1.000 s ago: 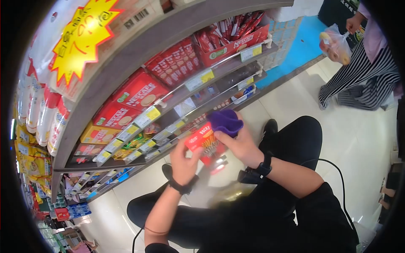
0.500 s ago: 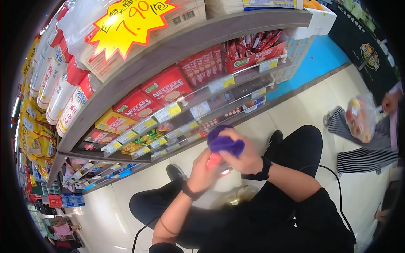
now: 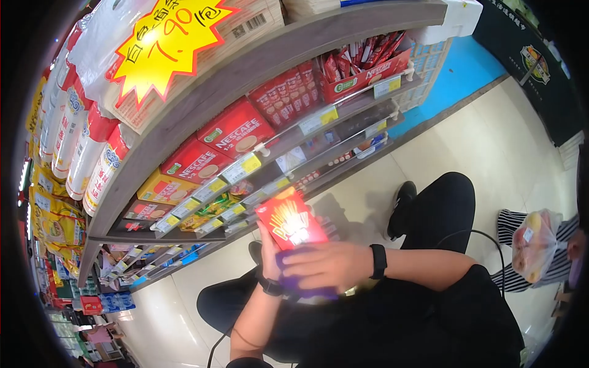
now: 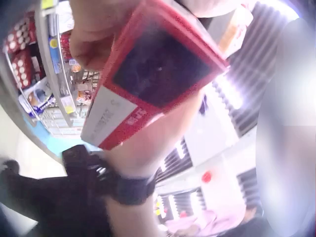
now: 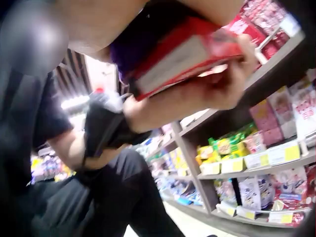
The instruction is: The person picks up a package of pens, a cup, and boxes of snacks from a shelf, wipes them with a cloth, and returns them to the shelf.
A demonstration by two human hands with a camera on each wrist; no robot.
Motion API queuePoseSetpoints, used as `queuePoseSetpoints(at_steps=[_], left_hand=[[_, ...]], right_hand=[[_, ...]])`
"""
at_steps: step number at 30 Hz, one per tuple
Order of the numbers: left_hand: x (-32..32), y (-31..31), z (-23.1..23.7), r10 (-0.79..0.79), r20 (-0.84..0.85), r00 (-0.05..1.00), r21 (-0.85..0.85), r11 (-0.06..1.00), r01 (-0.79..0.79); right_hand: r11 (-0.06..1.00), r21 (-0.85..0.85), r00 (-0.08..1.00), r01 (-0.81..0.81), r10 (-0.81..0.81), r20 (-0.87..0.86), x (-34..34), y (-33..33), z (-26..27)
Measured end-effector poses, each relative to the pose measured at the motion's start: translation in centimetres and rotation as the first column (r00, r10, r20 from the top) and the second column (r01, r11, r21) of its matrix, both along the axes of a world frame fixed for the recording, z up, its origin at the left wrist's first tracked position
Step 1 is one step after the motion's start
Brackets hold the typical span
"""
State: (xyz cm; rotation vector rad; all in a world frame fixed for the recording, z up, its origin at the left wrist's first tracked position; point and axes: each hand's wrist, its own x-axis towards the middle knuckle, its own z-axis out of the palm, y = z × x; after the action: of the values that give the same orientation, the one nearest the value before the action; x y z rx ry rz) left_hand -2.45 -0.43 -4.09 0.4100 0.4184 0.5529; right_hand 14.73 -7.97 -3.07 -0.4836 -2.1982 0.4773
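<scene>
My left hand (image 3: 270, 256) grips a red Pocky box (image 3: 293, 219) from its side and underneath, the lettered front tilted upward. Close in the left wrist view, the box (image 4: 131, 121) shows a dark printed panel and a white strip. A purple cloth (image 3: 284, 256) lies bunched against the lower part of the box, under my right hand (image 3: 331, 267). That hand holds the cloth, its back facing up and its fingers across it. In the right wrist view, the left fingers (image 5: 224, 91) support the red box from below, with the cloth (image 5: 121, 61) beside it.
On the left stands a grey shelf (image 3: 368, 24) with red Nescafe boxes (image 3: 238, 132), price tags and packets. A person in striped trousers (image 3: 508, 221) stands at the right, near a plastic bag of fruit (image 3: 534, 248). A black cable (image 3: 485, 235) crosses beside my leg.
The hands have come lower, nearer my lap. The box, largely hidden half a second ago, now shows its lettered front, and the right hand with the cloth has moved down along it.
</scene>
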Motion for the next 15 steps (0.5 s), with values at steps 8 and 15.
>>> queuePoseSetpoints(at_steps=[8, 15], left_hand=[[1.7, -1.9, 1.2, 0.037, -0.076, 0.996, 0.017, 0.999, -0.036], [-1.3, 1.4, -1.6, 0.012, 0.088, 0.996, -0.001, 1.000, -0.012]], right_hand=[[0.874, -0.165, 0.885, 0.456, -0.465, -0.018, 3.6, 1.9, 2.2], [0.969, -0.153, 0.981, 0.191, -0.182, 0.073, 0.8, -0.6, 0.2]])
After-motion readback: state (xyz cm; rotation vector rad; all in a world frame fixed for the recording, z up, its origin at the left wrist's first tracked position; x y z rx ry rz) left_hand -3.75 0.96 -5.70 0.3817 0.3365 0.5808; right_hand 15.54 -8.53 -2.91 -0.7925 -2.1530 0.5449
